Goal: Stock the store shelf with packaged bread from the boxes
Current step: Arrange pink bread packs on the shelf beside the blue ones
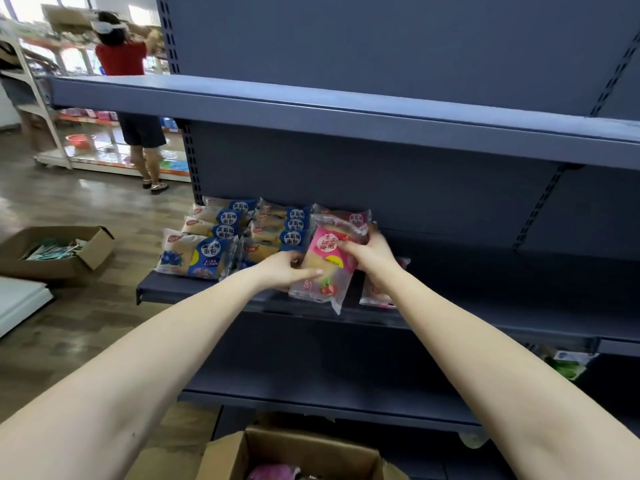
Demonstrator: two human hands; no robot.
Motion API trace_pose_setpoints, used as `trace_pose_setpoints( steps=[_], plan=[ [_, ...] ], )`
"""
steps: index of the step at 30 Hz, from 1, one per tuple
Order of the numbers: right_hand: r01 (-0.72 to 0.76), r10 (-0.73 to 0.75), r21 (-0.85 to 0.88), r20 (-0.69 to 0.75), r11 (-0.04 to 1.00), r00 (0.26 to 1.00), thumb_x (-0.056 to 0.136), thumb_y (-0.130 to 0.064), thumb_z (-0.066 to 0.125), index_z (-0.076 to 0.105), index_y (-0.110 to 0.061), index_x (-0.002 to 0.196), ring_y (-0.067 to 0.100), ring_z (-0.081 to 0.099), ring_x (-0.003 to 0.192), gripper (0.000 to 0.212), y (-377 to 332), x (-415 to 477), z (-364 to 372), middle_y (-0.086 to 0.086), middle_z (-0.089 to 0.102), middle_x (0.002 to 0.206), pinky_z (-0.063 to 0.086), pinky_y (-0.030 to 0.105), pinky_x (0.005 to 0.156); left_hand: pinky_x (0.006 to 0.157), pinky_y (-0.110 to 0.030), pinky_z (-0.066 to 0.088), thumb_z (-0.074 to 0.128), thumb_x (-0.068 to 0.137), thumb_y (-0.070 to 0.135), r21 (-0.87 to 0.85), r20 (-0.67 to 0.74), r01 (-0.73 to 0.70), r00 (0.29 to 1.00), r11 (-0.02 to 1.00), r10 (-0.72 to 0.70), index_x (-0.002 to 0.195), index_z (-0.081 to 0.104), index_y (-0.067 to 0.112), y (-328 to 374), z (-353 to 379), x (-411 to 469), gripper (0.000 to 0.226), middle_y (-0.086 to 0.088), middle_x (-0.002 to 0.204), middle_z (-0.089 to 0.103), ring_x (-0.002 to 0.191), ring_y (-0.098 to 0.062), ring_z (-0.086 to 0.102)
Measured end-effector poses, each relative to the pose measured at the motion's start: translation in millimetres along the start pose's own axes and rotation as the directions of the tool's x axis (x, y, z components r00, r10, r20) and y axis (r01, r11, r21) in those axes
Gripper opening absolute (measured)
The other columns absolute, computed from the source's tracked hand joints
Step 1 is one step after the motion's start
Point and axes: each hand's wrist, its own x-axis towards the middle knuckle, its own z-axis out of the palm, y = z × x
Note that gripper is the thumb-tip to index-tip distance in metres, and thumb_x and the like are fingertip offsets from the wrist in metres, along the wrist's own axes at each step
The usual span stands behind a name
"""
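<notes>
We hold a pink bread pack [323, 263] with both hands over the front edge of the dark gray shelf [207, 289]. Our left hand [289, 268] grips its lower left side with the thumb on top, and our right hand [369, 252] grips its upper right side. The pack is clear plastic with a big pink label, and we can see pale bread and a red strawberry picture through it. It is tilted, with its bottom corner hanging past the shelf's front edge. Toward the left end of the shelf lie the blue bread packs [221, 240] in rows, some stacked on each other. Another pink pack [346, 216] lies at the back of the shelf, behind the one we hold. One more pink pack [375, 292] lies near the front edge, under our right wrist. An open brown box [294, 452] sits on the floor below us. Another open box [59, 252] sits on the floor to the left.
</notes>
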Motion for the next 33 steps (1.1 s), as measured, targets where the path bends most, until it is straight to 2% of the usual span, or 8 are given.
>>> trace_pose_setpoints(
  steps=[5, 9, 12, 15, 20, 26, 30, 33],
  plan=[
    [0.049, -0.049, -0.014, 0.001, 0.999, 0.999, 0.083, -0.024, 0.072, 0.049, -0.028, 0.109, 0.02, 0.062, 0.107, 0.036, 3.9, -1.8, 0.0, 0.0, 0.063, 0.117, 0.052, 0.042, 0.094, 0.088, -0.026, 0.045, 0.07, 0.082, 0.038, -0.006, 0.035, -0.039, 0.999, 0.999, 0.039, 0.131, 0.052, 0.009, -1.6, 1.2, 7.4, 0.06, -0.004, 0.127, 0.059, 0.11, -0.019, 0.058],
    [0.228, -0.297, -0.369, -0.143, 0.901, 0.944, 0.082, -0.027, 0.07, 0.04, -0.017, 0.133, 0.021, 0.049, 0.119, 0.06, 7.8, -5.6, -7.2, 0.005, 0.048, 0.132, 0.045, 0.037, 0.099, 0.082, -0.026, 0.045, 0.068, 0.084, 0.032, 0.002, 0.033, -0.037, 0.999, 0.999, 0.037, 0.12, 0.056, 0.01, 1.8, -5.6, 12.8, 0.044, -0.004, 0.115, 0.062, 0.098, -0.018, 0.059],
    [0.448, -0.547, -0.805, 0.19, 0.389, 0.816, 0.084, -0.035, 0.064, 0.037, -0.017, 0.142, 0.033, 0.028, 0.138, 0.067, 9.4, -2.2, -23.0, 0.01, 0.032, 0.149, 0.028, 0.056, 0.11, 0.08, -0.03, 0.045, 0.067, 0.083, 0.03, 0.111, 0.042, -0.019, 0.999, 0.994, 0.014, 0.127, 0.051, 0.005, 9.8, -11.2, 15.8, 0.053, -0.012, 0.113, 0.061, 0.1, -0.022, 0.059],
    [0.614, -0.323, -0.788, 0.571, 0.041, 0.755, 0.082, -0.057, 0.057, 0.02, -0.024, 0.151, 0.027, 0.008, 0.146, 0.084, 10.2, -5.1, -23.5, 0.001, 0.017, 0.158, 0.013, 0.058, 0.113, 0.076, -0.027, 0.043, 0.067, 0.082, 0.033, 0.189, 0.092, -0.028, 0.996, 0.982, 0.011, 0.129, 0.05, 0.005, 16.4, -13.8, 19.7, 0.058, -0.014, 0.126, 0.059, 0.104, -0.023, 0.059],
    [0.541, -0.192, -0.838, 0.521, 0.068, 0.832, 0.083, -0.046, 0.061, 0.007, -0.022, 0.153, 0.028, 0.032, 0.136, 0.091, 32.2, -6.6, -6.1, 0.005, 0.029, 0.15, 0.021, 0.052, 0.112, 0.067, -0.025, 0.054, 0.068, 0.084, 0.028, 0.136, 0.13, -0.054, 0.991, 0.989, 0.036, 0.126, 0.054, 0.014, 26.5, -9.1, 22.1, 0.046, -0.002, 0.118, 0.057, 0.096, -0.017, 0.059],
    [0.401, -0.065, -0.913, 0.397, 0.076, 0.915, 0.08, -0.044, 0.064, 0.029, -0.016, 0.143, 0.031, 0.042, 0.126, 0.077, 46.5, -1.1, -15.0, 0.009, 0.041, 0.139, 0.034, 0.049, 0.101, 0.064, -0.027, 0.056, 0.055, 0.091, 0.021, 0.029, -0.079, -0.071, 0.994, 0.997, 0.073, 0.102, 0.065, 0.021, 23.9, -14.6, 26.1, 0.015, -0.003, 0.105, 0.066, 0.088, -0.015, 0.063],
    [0.313, 0.025, -0.945, 0.317, 0.094, 0.948, 0.077, -0.043, 0.066, 0.032, -0.015, 0.137, 0.042, 0.033, 0.131, 0.075, 48.1, 6.1, -39.4, 0.015, 0.032, 0.146, 0.025, 0.063, 0.106, 0.065, -0.025, 0.039, 0.053, 0.091, 0.017, 0.202, -0.268, -0.12, 0.948, 0.972, 0.173, 0.108, 0.065, 0.017, 23.6, -18.1, 28.0, 0.021, -0.004, 0.108, 0.065, 0.083, -0.017, 0.056],
    [0.238, 0.042, -0.967, 0.242, 0.086, 0.969, 0.078, -0.046, 0.065, 0.025, -0.014, 0.142, 0.044, 0.034, 0.132, 0.082, 51.8, 9.2, -52.6, 0.013, 0.025, 0.152, 0.015, 0.069, 0.107, 0.074, -0.03, 0.041, 0.053, 0.09, 0.021, 0.401, -0.176, -0.124, 0.962, 0.908, 0.209, 0.122, 0.055, 0.013, 18.2, -9.7, 28.7, 0.033, -0.015, 0.125, 0.056, 0.102, -0.028, 0.055]
  ],
)
